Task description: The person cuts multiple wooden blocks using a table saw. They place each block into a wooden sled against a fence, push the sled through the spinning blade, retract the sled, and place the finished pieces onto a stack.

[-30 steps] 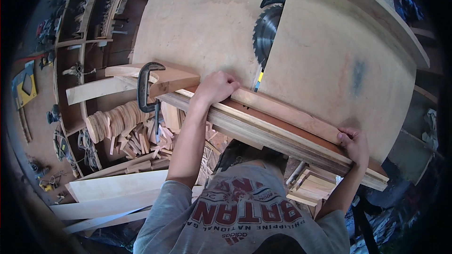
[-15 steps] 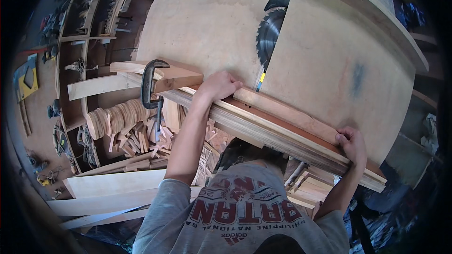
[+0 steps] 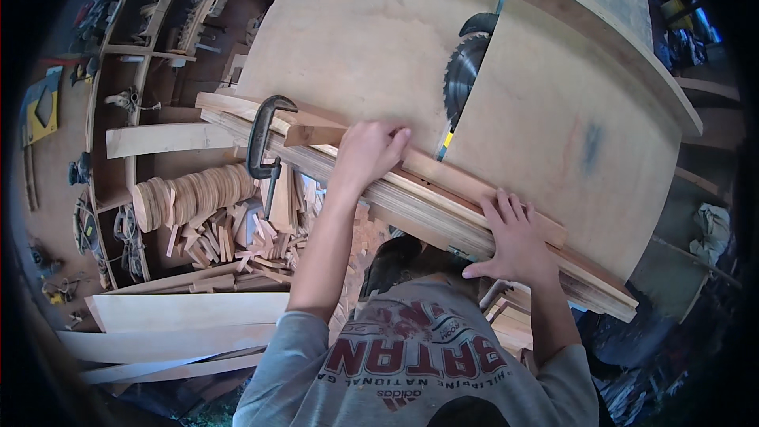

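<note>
The person is pressing a long wood strip (image 3: pixel 443 178) flat against the table (image 3: pixel 364 39) of a saw. The strip is lying along the near edge of the table, just in front of the blade (image 3: pixel 461 79), which is standing up through a slot.

The left hand (image 3: pixel 368 150) is lying on top of the strip with the fingers bent over it, pressing down and not closing around it. The right hand (image 3: pixel 514 241) is lying open and flat on the strip, near its right end, with the fingers spread.

The danger is coming from the blade. The left hand is working very near to the teeth, and no guard is showing over them. If the strip is slipping or jumping, the fingers could be sliding toward the blade. If the pressure from the two hands is not equal, the strip could be twisting and the blade could be throwing it back.

A clamp (image 3: pixel 261 142) is holding boards (image 3: pixel 237 111) at the left corner. If it is loosening, this guide could be moving.
</note>
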Tool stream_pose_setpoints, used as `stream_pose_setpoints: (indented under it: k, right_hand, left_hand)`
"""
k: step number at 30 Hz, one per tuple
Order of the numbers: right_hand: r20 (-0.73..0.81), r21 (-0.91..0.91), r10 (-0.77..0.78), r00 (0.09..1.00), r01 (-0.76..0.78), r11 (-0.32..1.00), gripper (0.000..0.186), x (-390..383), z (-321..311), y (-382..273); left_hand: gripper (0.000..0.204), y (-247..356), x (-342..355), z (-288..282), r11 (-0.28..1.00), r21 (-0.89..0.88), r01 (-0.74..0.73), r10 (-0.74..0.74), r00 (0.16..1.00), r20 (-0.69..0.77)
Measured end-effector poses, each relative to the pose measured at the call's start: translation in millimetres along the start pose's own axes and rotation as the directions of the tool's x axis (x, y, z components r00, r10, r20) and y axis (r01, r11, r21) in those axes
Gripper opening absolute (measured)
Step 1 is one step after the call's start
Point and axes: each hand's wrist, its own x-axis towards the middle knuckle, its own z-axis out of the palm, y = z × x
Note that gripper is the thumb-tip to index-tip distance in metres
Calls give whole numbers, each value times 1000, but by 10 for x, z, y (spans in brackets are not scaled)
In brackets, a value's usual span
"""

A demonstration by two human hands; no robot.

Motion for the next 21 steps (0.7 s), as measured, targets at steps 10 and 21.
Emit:
stream_pose_setpoints:
  k: [10, 21]
  right_hand:
    - [-106, -19, 66, 992, -68, 997, 100, 109, 222, -81]
    - [-107, -63, 104, 989, -111, 992, 101, 119, 231, -223]
  left_hand:
    - [12, -1054, -1747, 834, 862, -497, -105, -341, 604, -720]
    - [74, -2587, -1073, 2446, -616, -774, 149, -451, 738, 501]
